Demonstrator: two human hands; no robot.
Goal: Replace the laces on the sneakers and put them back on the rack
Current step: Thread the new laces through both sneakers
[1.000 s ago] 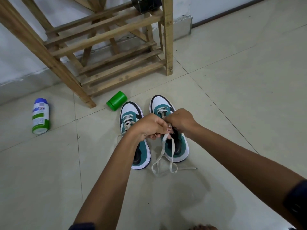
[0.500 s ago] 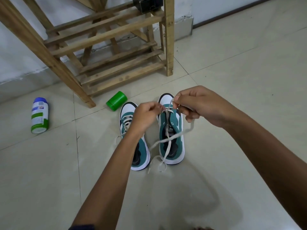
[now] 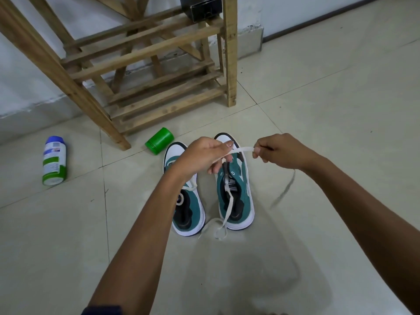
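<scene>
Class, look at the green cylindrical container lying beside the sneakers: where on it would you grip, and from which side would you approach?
Grip the green cylindrical container across its round body, coming down from above. It lies on its side on the tiled floor, so the curved wall faces up. The wooden rack leg stands close on its far left, and the left green-and-white sneaker sits to its right, which probably crowds side approaches.

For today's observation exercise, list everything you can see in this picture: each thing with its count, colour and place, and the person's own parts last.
sneakers: two, teal and white, side by side on the floor before the rack.
lace: one, off-white, stretched between both hands, trailing over the right-hand sneaker to the floor.
rack: one, bare wood, against the wall.
green container: one, lying by the rack's foot.
bottle: one, white and green with blue cap, lying on the floor at left.
black box: one, on the rack's top.
left hand: pinches the lace.
right hand: pinches the lace end.
</scene>
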